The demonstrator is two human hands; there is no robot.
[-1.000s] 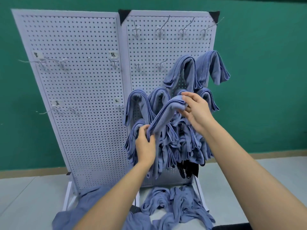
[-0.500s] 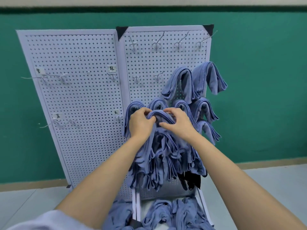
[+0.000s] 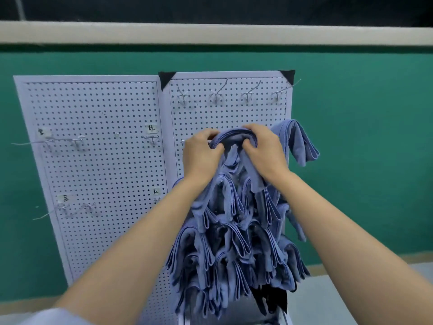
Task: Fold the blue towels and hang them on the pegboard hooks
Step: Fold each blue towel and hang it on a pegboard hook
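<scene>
A folded blue towel [image 3: 234, 137] arches between both my hands in front of the right pegboard panel [image 3: 229, 113], at the height of its second row of hooks. My left hand [image 3: 201, 153] grips the towel's left side, fingers curled over the fold. My right hand [image 3: 264, 151] grips its right side the same way. Below hang several folded blue towels [image 3: 232, 242] in overlapping rows. One more folded towel [image 3: 297, 141] hangs at the panel's right edge. The hook under the held towel is hidden.
The left pegboard panel [image 3: 93, 172] carries bare wire hooks [image 3: 77, 140] and small labels. Bare hooks [image 3: 218, 95] line the top row of the right panel. A green wall [image 3: 363, 160] stands behind. Something black [image 3: 269, 299] hangs below the towels.
Both hands have lifted the folded towel from the third row up to the second row of hooks. The view has tilted upward, so the floor pile is out of sight.
</scene>
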